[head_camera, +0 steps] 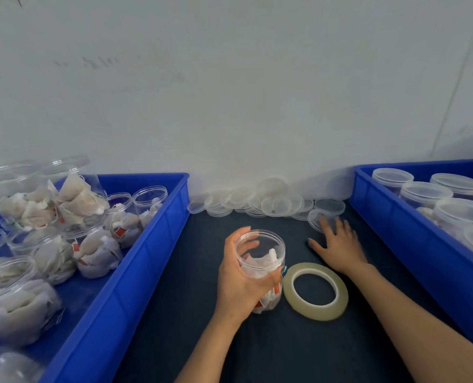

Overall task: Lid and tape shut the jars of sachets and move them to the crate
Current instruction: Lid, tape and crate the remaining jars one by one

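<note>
Jar [265, 258], clear round plastic (open-topped), gripped by left hand [238, 283]; right hand [337, 244] spread flat.

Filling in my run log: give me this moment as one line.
left hand: grips open jar of sachets, upright on mat | right hand: fingers straight, at loose lid | tape roll: lying beside jar, untouched

**Q:** Where is the head camera?
**A:** On the person's head, above the near edge of the dark desk [174, 327], looking forward and down, wide-angle.
**Q:** Facing what?
**A:** A pale wall [230, 92], filling the upper half. The left blue crate [125, 286] and the right blue crate [409, 258] bound the frame's sides.
**Q:** How near?
**A:** Close: both forearms enter from the bottom edge; the left grip [238, 283], holding a jar [261, 246], sits centre, the right grip [340, 244] to its right.
</note>
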`<state>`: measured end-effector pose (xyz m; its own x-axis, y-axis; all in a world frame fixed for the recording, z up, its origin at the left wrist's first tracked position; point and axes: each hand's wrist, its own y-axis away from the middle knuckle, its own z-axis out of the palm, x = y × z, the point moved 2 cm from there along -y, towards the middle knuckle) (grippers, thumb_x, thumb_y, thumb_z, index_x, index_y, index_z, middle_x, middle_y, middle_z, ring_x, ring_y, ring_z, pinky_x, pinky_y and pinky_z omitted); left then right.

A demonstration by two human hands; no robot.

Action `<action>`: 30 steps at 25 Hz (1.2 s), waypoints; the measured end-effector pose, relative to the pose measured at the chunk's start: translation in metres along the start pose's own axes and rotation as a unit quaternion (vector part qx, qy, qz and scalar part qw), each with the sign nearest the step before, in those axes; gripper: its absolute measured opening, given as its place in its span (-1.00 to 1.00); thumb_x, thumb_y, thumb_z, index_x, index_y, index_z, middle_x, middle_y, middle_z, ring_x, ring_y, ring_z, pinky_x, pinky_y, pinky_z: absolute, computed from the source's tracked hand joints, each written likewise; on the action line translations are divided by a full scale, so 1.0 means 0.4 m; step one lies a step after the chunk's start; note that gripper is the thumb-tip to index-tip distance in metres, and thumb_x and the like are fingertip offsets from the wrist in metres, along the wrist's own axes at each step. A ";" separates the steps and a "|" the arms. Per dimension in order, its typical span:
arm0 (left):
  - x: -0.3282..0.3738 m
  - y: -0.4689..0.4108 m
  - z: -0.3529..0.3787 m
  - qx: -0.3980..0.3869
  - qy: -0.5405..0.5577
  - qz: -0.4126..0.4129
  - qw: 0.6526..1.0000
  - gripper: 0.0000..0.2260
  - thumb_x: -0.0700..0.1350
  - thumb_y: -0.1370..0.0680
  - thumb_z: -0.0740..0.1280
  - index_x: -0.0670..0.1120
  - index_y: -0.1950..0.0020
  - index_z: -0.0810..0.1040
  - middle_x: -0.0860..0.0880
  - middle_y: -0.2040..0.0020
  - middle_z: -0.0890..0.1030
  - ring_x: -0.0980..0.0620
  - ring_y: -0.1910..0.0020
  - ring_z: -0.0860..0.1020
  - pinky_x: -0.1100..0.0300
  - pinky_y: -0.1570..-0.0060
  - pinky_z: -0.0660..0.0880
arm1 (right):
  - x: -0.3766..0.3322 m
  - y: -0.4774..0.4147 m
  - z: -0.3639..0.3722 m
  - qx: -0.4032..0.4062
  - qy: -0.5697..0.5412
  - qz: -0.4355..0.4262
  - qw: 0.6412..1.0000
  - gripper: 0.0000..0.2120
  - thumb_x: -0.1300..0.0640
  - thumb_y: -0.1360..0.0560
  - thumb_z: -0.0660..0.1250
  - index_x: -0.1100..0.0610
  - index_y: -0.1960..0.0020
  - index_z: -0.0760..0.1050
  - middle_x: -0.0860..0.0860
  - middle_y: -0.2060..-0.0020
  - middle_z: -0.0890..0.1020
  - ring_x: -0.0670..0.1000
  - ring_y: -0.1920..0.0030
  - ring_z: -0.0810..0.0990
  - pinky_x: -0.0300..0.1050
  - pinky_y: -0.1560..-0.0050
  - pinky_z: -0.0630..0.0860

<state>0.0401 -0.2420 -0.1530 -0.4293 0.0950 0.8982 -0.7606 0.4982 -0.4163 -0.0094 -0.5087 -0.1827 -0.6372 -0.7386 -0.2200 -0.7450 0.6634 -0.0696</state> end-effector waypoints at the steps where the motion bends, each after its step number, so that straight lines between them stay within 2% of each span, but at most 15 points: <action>1: 0.000 0.001 0.000 -0.004 -0.001 0.000 1.000 -0.23 0.08 -0.21 0.59 0.13 -0.36 0.37 0.28 -0.21 0.54 0.17 -0.27 0.53 0.11 -0.32 0.46 | 0.001 -0.003 0.000 -0.024 -0.006 0.002 1.000 -0.29 -0.31 -0.60 0.09 -0.09 -0.63 -0.09 0.14 -0.61 -0.07 0.18 -0.60 -0.04 0.13 -0.55 -0.02; 3: -0.002 0.002 0.000 -0.009 -0.001 -0.004 1.000 -0.23 0.08 -0.21 0.59 0.13 -0.36 0.37 0.27 -0.21 0.54 0.18 -0.27 0.53 0.13 -0.31 0.46 | 0.001 0.004 0.002 0.000 -0.052 0.003 0.999 -0.38 -0.26 -0.60 0.15 -0.13 -0.59 0.11 0.11 -0.60 0.06 0.19 -0.56 0.15 0.13 -0.48 0.21; 5: -0.006 0.002 0.002 -0.011 0.001 -0.004 1.000 -0.24 0.07 -0.21 0.59 0.14 -0.36 0.37 0.27 -0.22 0.54 0.18 -0.27 0.53 0.15 -0.30 0.45 | 0.000 0.028 -0.002 0.104 -0.063 -0.015 0.992 -0.50 -0.22 -0.54 0.30 -0.08 -0.43 0.43 0.07 -0.43 0.38 0.12 -0.33 0.46 0.04 -0.16 0.52; 7: -0.007 0.001 0.001 -0.010 0.002 -0.002 1.000 -0.25 0.06 -0.22 0.58 0.14 -0.36 0.38 0.26 -0.22 0.54 0.17 -0.27 0.54 0.14 -0.29 0.46 | -0.009 0.053 -0.010 0.202 -0.014 -0.038 0.978 -0.56 -0.25 -0.45 0.40 -0.02 -0.21 0.59 0.02 -0.19 0.50 0.03 -0.06 0.56 -0.07 0.15 0.56; 8: -0.006 0.001 0.001 -0.010 0.004 0.000 1.000 -0.25 0.06 -0.22 0.58 0.13 -0.36 0.38 0.25 -0.22 0.54 0.16 -0.27 0.54 0.14 -0.29 0.46 | -0.009 0.054 -0.012 0.216 -0.003 -0.037 0.976 -0.50 -0.28 -0.42 0.42 0.00 -0.22 0.56 0.03 -0.22 0.46 0.03 -0.05 0.56 -0.06 0.16 0.57; 10: -0.007 0.001 0.002 -0.011 0.005 0.002 1.000 -0.25 0.06 -0.22 0.59 0.14 -0.36 0.37 0.24 -0.23 0.54 0.15 -0.27 0.54 0.13 -0.29 0.46 | -0.004 0.032 -0.008 0.138 -0.010 -0.017 0.990 -0.26 -0.33 -0.44 0.36 -0.02 -0.50 0.29 0.14 -0.48 0.22 0.17 -0.36 0.42 0.08 -0.22 0.50; 12: -0.007 0.003 0.002 -0.015 -0.001 0.001 1.000 -0.24 0.08 -0.23 0.59 0.16 -0.37 0.36 0.25 -0.23 0.53 0.16 -0.28 0.53 0.15 -0.28 0.46 | -0.001 0.009 0.002 0.002 -0.002 -0.020 1.000 -0.20 -0.34 -0.54 0.20 -0.12 -0.62 -0.10 0.13 -0.60 -0.07 0.21 -0.58 0.05 0.14 -0.52 0.11; 13: -0.007 0.005 0.001 -0.017 -0.002 0.002 1.000 -0.24 0.09 -0.23 0.59 0.17 -0.37 0.36 0.25 -0.24 0.53 0.16 -0.28 0.53 0.16 -0.28 0.46 | 0.001 0.002 0.005 -0.033 0.000 -0.029 0.999 -0.25 -0.34 -0.56 0.15 -0.17 -0.61 -0.12 0.12 -0.61 -0.09 0.18 -0.59 0.00 0.13 -0.55 0.01; 14: -0.007 0.005 0.001 -0.016 -0.004 0.003 1.000 -0.25 0.09 -0.23 0.60 0.18 -0.36 0.36 0.25 -0.24 0.53 0.16 -0.28 0.53 0.16 -0.28 0.46 | 0.004 -0.002 0.007 -0.037 -0.015 -0.036 0.999 -0.31 -0.33 -0.57 0.14 -0.20 -0.60 -0.03 0.10 -0.61 -0.03 0.17 -0.59 0.04 0.12 -0.54 0.03; 17: -0.008 0.005 0.002 -0.015 0.000 0.005 1.000 -0.25 0.07 -0.23 0.59 0.16 -0.36 0.37 0.26 -0.23 0.53 0.17 -0.27 0.53 0.16 -0.28 0.46 | 0.015 0.016 0.001 0.008 -0.121 -0.025 0.992 -0.47 -0.20 -0.56 0.29 -0.20 -0.50 0.31 0.08 -0.51 0.24 0.13 -0.45 0.31 0.04 -0.38 0.36; 19: -0.006 0.006 0.001 -0.012 0.003 0.004 1.000 -0.25 0.07 -0.23 0.59 0.15 -0.37 0.37 0.26 -0.22 0.53 0.17 -0.27 0.53 0.16 -0.28 0.47 | 0.004 0.041 -0.011 0.032 -0.208 -0.027 0.977 -0.49 -0.06 -0.57 0.35 -0.10 -0.49 0.35 0.12 -0.46 0.32 0.11 -0.40 0.38 -0.03 -0.31 0.40; 21: -0.002 0.006 0.000 -0.011 0.002 0.007 1.000 -0.25 0.08 -0.22 0.59 0.16 -0.36 0.37 0.27 -0.22 0.53 0.17 -0.26 0.53 0.19 -0.27 0.47 | -0.037 0.077 -0.043 0.074 -0.373 -0.036 0.924 -0.52 0.06 -0.60 0.32 0.02 -0.50 0.36 0.13 -0.41 0.44 0.05 -0.36 0.45 -0.10 -0.26 0.40; 23: -0.004 0.008 -0.001 -0.008 0.000 0.009 1.000 -0.25 0.10 -0.22 0.58 0.16 -0.36 0.37 0.28 -0.23 0.53 0.17 -0.27 0.53 0.22 -0.25 0.48 | -0.114 0.138 -0.089 0.096 -0.470 -0.089 0.873 -0.58 0.02 -0.59 0.33 -0.02 -0.44 0.44 0.02 -0.35 0.53 -0.04 -0.33 0.47 -0.12 -0.27 0.43; 26: -0.004 0.009 0.000 -0.008 -0.012 -0.005 1.000 -0.25 0.14 -0.22 0.60 0.24 -0.35 0.35 0.29 -0.21 0.55 0.24 -0.25 0.53 0.26 -0.17 0.51 | -0.235 0.243 -0.132 0.079 -0.480 -0.236 0.841 -0.59 -0.12 -0.46 0.38 -0.14 -0.31 0.55 -0.17 -0.29 0.55 -0.13 -0.32 0.47 -0.17 -0.29 0.43; 30: 0.003 0.004 0.003 0.008 -0.032 -0.028 0.999 -0.23 0.20 -0.21 0.55 0.31 -0.34 0.28 0.44 -0.12 0.52 0.34 -0.09 0.57 0.46 0.08 0.51 | -0.305 0.319 -0.137 0.086 -0.399 -0.304 0.861 -0.57 -0.16 -0.39 0.38 -0.13 -0.24 0.59 -0.21 -0.33 0.48 -0.10 -0.39 0.40 -0.19 -0.36 0.32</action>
<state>0.0377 -0.2421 -0.1527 -0.4151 0.0118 0.9097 -0.7924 0.4865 -0.3679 -0.0376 -0.3404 -0.1115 0.2507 -0.6838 -0.6853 -0.8085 0.2414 -0.5367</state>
